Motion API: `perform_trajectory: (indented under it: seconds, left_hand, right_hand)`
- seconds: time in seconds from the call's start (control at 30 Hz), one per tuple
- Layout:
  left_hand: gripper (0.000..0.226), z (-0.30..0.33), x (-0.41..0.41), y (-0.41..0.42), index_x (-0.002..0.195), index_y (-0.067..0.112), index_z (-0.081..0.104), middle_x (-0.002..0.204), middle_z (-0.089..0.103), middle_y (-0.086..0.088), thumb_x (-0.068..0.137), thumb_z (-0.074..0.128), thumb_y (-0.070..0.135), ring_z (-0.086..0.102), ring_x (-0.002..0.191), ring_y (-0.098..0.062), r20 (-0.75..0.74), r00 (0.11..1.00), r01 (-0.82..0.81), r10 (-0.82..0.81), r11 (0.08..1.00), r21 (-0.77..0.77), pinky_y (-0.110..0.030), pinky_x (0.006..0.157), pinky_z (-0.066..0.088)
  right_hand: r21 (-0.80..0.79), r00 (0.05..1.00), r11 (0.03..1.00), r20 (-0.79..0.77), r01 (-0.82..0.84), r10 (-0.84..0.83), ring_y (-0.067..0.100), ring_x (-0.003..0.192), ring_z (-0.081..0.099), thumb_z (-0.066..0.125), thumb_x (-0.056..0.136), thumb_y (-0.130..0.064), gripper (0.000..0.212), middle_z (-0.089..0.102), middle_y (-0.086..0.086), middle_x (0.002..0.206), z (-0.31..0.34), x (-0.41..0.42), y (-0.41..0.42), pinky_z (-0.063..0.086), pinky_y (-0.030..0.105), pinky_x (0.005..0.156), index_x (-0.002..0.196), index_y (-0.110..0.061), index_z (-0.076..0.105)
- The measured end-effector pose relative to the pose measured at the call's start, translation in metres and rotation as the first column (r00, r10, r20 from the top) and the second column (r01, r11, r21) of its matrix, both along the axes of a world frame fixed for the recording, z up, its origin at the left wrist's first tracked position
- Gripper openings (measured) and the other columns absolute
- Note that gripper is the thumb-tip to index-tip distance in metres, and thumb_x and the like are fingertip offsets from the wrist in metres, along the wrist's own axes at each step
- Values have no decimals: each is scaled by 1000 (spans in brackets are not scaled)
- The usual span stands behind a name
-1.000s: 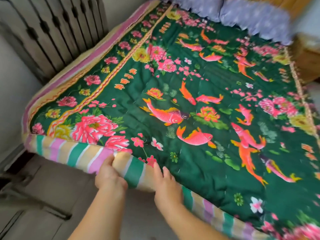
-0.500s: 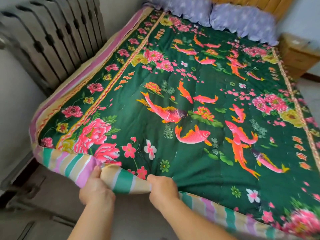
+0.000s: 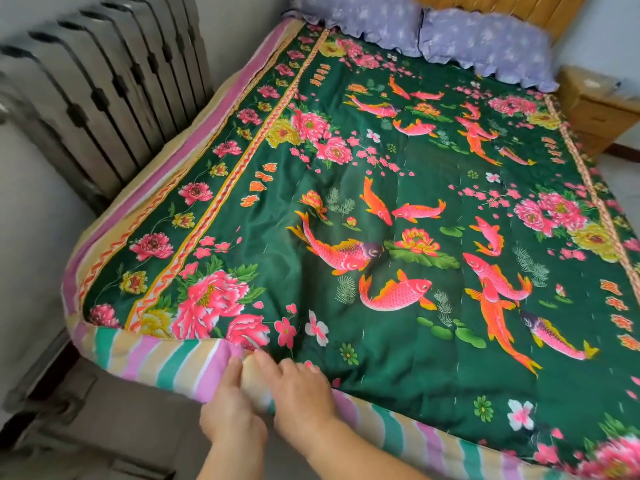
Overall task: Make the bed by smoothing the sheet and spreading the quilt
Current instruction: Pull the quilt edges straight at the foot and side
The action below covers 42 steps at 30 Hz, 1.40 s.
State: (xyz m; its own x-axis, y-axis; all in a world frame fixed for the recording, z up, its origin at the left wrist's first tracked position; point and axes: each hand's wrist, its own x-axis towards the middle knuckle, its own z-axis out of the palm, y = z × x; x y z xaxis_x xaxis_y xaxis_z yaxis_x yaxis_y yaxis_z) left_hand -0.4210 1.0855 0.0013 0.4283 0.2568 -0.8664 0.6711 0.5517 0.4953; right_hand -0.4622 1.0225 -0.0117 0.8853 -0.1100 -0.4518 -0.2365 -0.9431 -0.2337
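**Both hands at the quilt's foot edge**

A bed fills the room between a grey ribbed radiator (image 3: 104,98) and a wooden bedside cabinet (image 3: 599,112). The dark green satin quilt with pink fish and peonies (image 3: 398,209) lies spread flat over the bed, its striped pink, green and cream border (image 3: 166,362) hanging at the foot. The left hand (image 3: 232,410) and right hand (image 3: 301,393) sit side by side, fingers curled around that border's rolled edge. 2 lilac frilled pillows (image 3: 433,32) rest at the wooden headboard (image 3: 519,8).
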Motion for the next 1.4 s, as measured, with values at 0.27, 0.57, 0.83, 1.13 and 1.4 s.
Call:
perform_trajectory:
  seconds: [0.27,0.57,0.83,1.13,1.4]
  left_hand:
    - [16,-16,70,42,94,19,61,59,70,-1,85,67,32,62,75,-18,22,1000,-6,15,938,-346,-40,72,50]
    - [10,-39,129,67,90,8,61,77,70,-11,81,56,7,61,69,-28,-24,999,17,-22,979,-204,-40,58,51]
    - [20,-38,124,95,88,9,65,74,70,-8,81,48,3,66,64,-23,122,987,124,-107,983,-138,-32,65,56]
    - [18,-54,194,132,99,16,63,96,72,-4,90,54,30,67,87,-19,227,972,97,-61,984,-149,-36,85,53]
    - [41,-75,271,183,124,13,56,122,61,-8,95,46,41,58,112,-28,77,997,30,-6,950,-312,-42,102,41]
  right_hand:
    - [180,987,980,-151,80,-53,30,105,57,52,80,-9,28,63,9,110,22,26,-37,43,30,79,103,-22,58]
    - [103,975,992,-199,-78,97,27,115,55,66,76,-47,57,59,4,122,19,74,-29,45,38,90,123,-22,46]
    - [128,979,975,-69,-182,191,34,130,38,71,76,-37,109,31,15,145,7,149,62,33,45,104,152,-22,-5]
    - [62,997,997,-60,-46,49,30,142,23,70,78,-40,96,24,15,153,-9,220,110,21,42,112,150,-18,11]
    - [260,980,950,-148,171,-135,32,107,58,57,80,-15,45,65,6,116,-7,244,106,48,32,81,124,-25,53]
